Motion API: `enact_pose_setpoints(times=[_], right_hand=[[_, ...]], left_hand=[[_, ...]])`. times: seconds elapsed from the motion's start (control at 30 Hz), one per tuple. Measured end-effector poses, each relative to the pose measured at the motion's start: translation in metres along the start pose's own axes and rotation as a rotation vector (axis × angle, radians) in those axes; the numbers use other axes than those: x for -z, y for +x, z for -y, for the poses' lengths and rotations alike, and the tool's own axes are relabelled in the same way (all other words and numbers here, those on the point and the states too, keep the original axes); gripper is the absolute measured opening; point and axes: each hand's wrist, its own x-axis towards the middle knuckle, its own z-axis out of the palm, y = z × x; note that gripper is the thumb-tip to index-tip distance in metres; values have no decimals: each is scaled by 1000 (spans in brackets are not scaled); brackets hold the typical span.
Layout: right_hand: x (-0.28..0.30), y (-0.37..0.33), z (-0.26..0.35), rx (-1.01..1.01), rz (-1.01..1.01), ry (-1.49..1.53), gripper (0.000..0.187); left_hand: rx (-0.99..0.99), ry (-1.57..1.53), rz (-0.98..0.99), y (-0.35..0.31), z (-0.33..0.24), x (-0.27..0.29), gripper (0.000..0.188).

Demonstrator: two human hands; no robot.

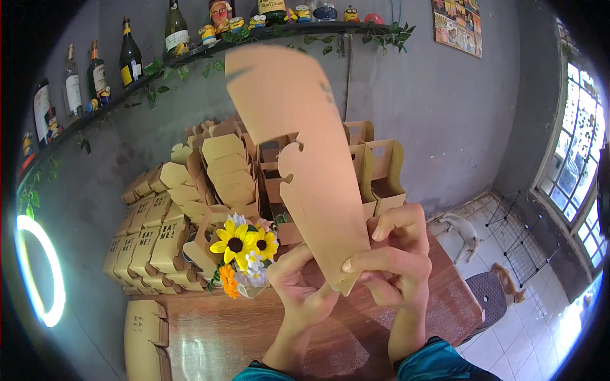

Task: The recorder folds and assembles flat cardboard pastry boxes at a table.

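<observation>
Cardboard piece, one, plain brown, held up in the air above the wood-grain surface, before the stacked boxes. Step in hand, by judgement: handling a single blank, not yet made up into a box. The next move seems to call for a steady grip at the narrow lower end and a fold begun there, without tearing the thin card. Right hand: fingers clamped on the lower right part of the piece. Left hand: at the lower left edge, partly hidden behind the card; whether its fingers are closed on it cannot be told. Appearance: long, tilted with its top toward the left, broad above, narrower below; gently curved; left edge stepped, with rounded notches midway; dark marks near the top, blurred there. Adjacent: artificial flowers, yellow, orange and white; closed brown boxes stacked to the left; open boxes behind, to the right.
</observation>
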Motion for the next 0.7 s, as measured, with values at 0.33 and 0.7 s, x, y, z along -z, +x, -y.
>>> enact_pose_setpoints(times=[0.33,0.7], right_hand=[[-14,-1,4,-171,-234,144,25],[-35,0,-5,-388,-307,347,28]], left_hand=[[102,-192,259,10,-20,-3,36],[-5,274,-33,10,-13,3,21]])
